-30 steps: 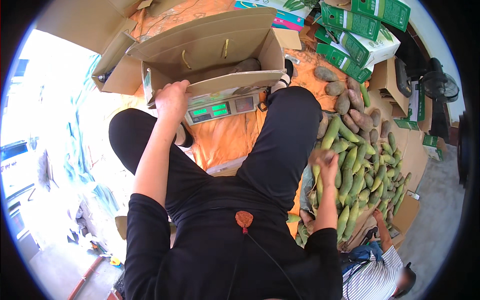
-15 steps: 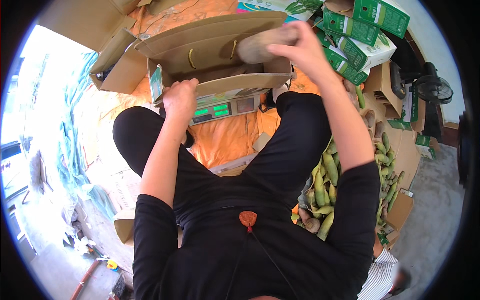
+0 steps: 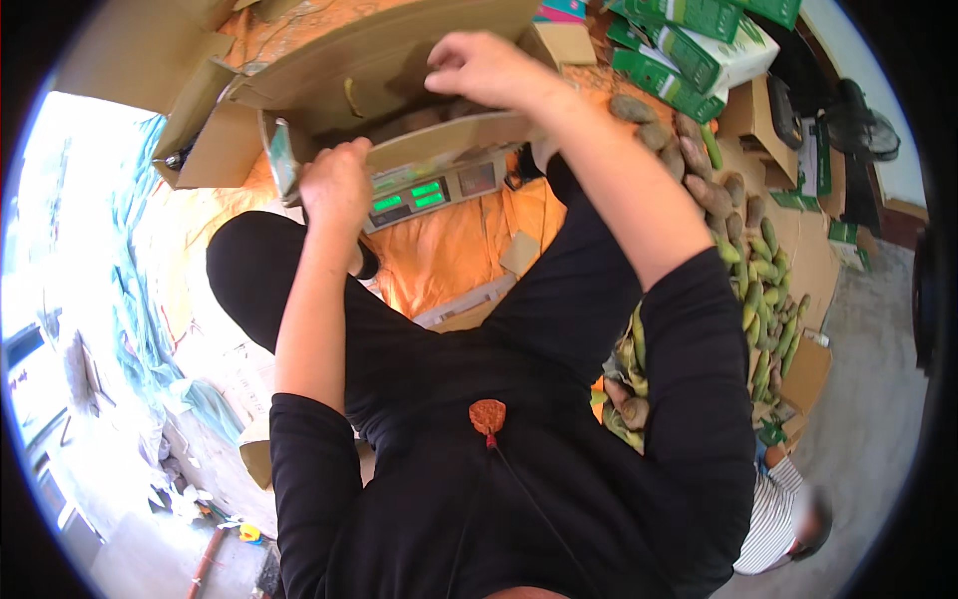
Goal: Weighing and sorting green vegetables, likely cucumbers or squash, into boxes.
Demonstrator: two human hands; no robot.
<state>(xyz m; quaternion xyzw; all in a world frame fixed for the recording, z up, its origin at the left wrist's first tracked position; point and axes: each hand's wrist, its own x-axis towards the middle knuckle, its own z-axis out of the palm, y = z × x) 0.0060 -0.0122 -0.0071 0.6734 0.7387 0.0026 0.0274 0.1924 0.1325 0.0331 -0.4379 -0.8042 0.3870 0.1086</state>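
An open cardboard box (image 3: 449,133) stands on a digital scale (image 3: 477,180) with lit green readouts, in front of my knees. My left hand (image 3: 337,185) is closed around the near left edge of the box. Over the box's right part hovers my right hand (image 3: 484,72), fingers bent but apart, with nothing visible in them. Brown tubers (image 3: 409,122) lie partly hidden inside the box behind its near wall. A yellow cord handle (image 3: 352,98) shows on the far wall.
More brown tubers (image 3: 709,195) and long green vegetables (image 3: 763,270) lie on cardboard at right. Green-and-white cartons (image 3: 718,55) are piled beyond them, near a black fan (image 3: 863,135). Another open box (image 3: 205,140) stands at left. A person in a striped shirt (image 3: 766,529) is at lower right.
My right hand has moved left over the box and let go of the brown tuber it held. My left hand keeps its grip on the box edge. The view has shifted.
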